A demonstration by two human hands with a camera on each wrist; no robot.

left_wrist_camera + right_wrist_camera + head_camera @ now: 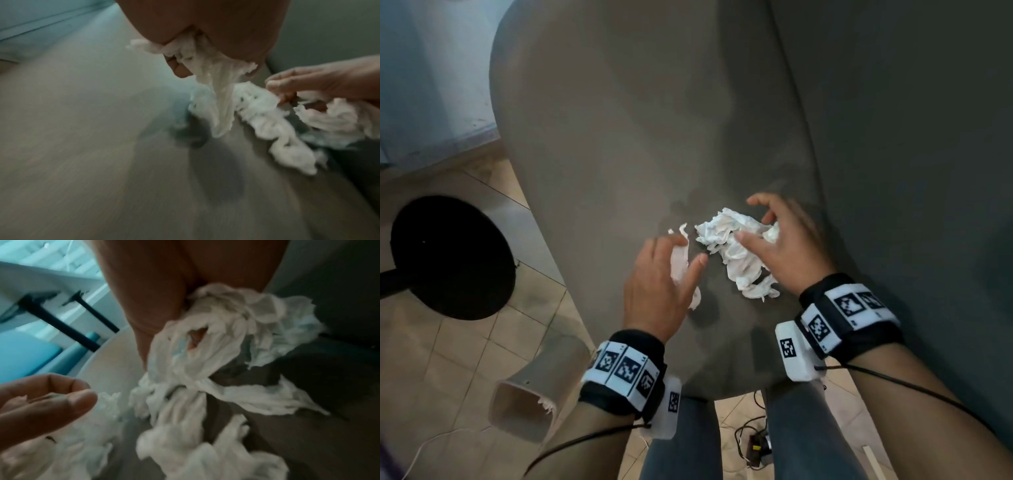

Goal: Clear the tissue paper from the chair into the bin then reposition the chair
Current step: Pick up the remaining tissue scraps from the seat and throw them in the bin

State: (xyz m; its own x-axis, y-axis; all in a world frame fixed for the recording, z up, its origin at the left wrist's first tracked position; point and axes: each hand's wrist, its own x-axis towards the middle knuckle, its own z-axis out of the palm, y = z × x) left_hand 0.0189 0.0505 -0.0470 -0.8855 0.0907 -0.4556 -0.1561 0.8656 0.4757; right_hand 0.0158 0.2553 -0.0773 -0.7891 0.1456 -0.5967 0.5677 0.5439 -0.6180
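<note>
A pile of crumpled white tissue paper (736, 253) lies on the grey chair seat (619, 154). My right hand (756, 222) is on the pile's far right part, fingers curled into it. In the right wrist view the tissue (205, 369) bunches up against that palm (164, 296). My left hand (688, 250) sits just left of the pile and grips a separate tissue strip (679, 267). The strip (218, 97) hangs from that fist (216, 40) in the left wrist view. A beige square bin (524, 404) stands on the floor at lower left.
A darker grey upright surface (911, 137) rises along the seat's right side. A black round base (452, 257) sits on the tiled floor (448, 342) to the left. Cables and a small device (755, 445) lie on the floor by my legs.
</note>
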